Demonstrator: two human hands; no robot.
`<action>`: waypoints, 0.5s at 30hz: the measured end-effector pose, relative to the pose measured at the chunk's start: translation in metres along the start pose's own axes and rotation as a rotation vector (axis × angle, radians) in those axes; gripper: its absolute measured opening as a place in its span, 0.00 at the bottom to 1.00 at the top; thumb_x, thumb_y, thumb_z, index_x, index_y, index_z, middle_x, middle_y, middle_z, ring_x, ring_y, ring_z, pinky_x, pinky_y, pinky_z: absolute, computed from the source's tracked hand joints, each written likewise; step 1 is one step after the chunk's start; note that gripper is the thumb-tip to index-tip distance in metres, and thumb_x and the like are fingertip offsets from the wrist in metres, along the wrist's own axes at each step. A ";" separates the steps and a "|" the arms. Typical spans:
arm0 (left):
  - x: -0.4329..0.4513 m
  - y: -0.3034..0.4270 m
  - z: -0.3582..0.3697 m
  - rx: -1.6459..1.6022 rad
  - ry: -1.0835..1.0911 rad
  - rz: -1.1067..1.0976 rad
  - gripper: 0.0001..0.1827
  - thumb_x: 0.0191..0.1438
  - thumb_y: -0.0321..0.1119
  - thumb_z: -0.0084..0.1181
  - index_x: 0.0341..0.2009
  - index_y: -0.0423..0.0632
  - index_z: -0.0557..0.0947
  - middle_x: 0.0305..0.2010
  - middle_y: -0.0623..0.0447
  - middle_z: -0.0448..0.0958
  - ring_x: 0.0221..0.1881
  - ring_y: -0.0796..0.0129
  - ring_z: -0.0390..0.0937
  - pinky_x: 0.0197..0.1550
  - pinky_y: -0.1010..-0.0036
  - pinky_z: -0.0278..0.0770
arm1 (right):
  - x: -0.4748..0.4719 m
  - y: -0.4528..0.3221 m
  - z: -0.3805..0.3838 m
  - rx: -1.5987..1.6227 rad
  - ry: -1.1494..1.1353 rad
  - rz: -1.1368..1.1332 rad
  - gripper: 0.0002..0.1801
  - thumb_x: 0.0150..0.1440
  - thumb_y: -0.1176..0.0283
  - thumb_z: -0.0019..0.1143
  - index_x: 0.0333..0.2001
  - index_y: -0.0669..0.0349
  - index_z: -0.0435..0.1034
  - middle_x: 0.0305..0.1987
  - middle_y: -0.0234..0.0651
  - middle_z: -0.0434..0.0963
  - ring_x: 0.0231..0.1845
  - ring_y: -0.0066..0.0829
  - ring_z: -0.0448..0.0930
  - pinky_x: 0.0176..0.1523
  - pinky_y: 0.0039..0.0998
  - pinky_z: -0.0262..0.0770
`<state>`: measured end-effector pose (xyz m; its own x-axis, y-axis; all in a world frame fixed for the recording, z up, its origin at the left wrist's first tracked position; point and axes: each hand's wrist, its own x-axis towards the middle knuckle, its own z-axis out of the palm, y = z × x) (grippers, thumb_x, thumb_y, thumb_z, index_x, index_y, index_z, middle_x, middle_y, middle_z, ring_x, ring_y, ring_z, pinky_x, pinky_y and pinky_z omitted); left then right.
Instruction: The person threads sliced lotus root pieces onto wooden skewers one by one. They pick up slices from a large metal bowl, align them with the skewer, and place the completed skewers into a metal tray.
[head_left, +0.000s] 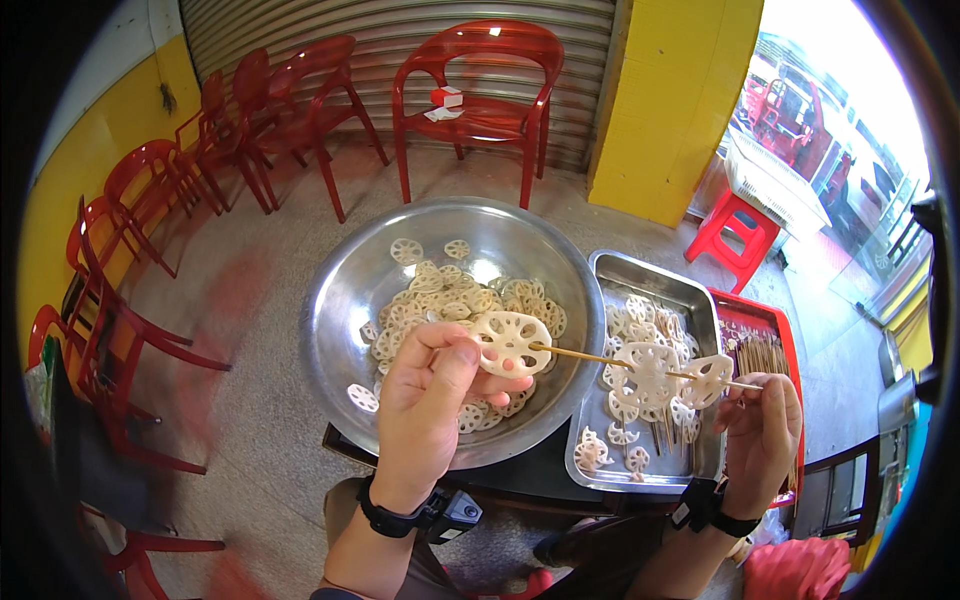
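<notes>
My left hand (431, 390) pinches a lotus root slice (512, 335) by its left edge, above a large steel basin (341, 300). More lotus root slices (431, 292) are heaped in that basin. My right hand (761, 424) grips the right end of a bamboo skewer (577, 353). The skewer's left tip meets the held slice near its middle. Two threaded slices, one larger (649, 375) and one smaller (707, 381), sit along the skewer closer to my right hand. Below them, a steel tray (525, 480) (592, 484) holds several skewered slices.
A red tray (791, 337) with a bundle of bamboo skewers (761, 356) adjoins the steel tray. Basin and trays rest on a dark table (517, 461). Red chairs (480, 120) line the shutter and yellow wall. A red stool (735, 232) bears a white basket (776, 176).
</notes>
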<state>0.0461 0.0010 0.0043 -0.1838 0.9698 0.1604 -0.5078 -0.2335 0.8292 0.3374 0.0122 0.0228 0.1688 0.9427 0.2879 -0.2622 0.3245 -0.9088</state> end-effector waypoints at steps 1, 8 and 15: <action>0.000 0.001 0.000 -0.018 -0.018 -0.035 0.09 0.66 0.33 0.43 0.45 0.42 0.71 0.39 0.46 0.78 0.39 0.57 0.82 0.36 0.75 0.77 | 0.000 0.000 0.000 0.017 -0.008 0.000 0.15 0.67 0.67 0.42 0.36 0.68 0.69 0.32 0.45 0.79 0.24 0.28 0.78 0.27 0.26 0.76; 0.000 0.004 -0.007 -0.152 -0.130 -0.165 0.13 0.66 0.35 0.42 0.47 0.38 0.73 0.41 0.43 0.79 0.40 0.56 0.82 0.38 0.74 0.78 | 0.002 0.003 -0.005 0.050 -0.035 0.015 0.15 0.67 0.67 0.41 0.35 0.68 0.69 0.31 0.45 0.78 0.24 0.28 0.77 0.27 0.25 0.75; -0.002 0.001 -0.009 -0.228 -0.191 -0.202 0.14 0.66 0.35 0.42 0.46 0.37 0.74 0.44 0.40 0.78 0.42 0.55 0.82 0.39 0.74 0.78 | 0.003 0.002 -0.008 0.073 -0.037 0.051 0.14 0.67 0.67 0.41 0.36 0.69 0.68 0.30 0.46 0.77 0.24 0.30 0.77 0.27 0.26 0.76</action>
<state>0.0387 -0.0019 0.0003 0.0886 0.9887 0.1206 -0.6968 -0.0250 0.7168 0.3445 0.0147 0.0198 0.1184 0.9600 0.2537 -0.3384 0.2793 -0.8986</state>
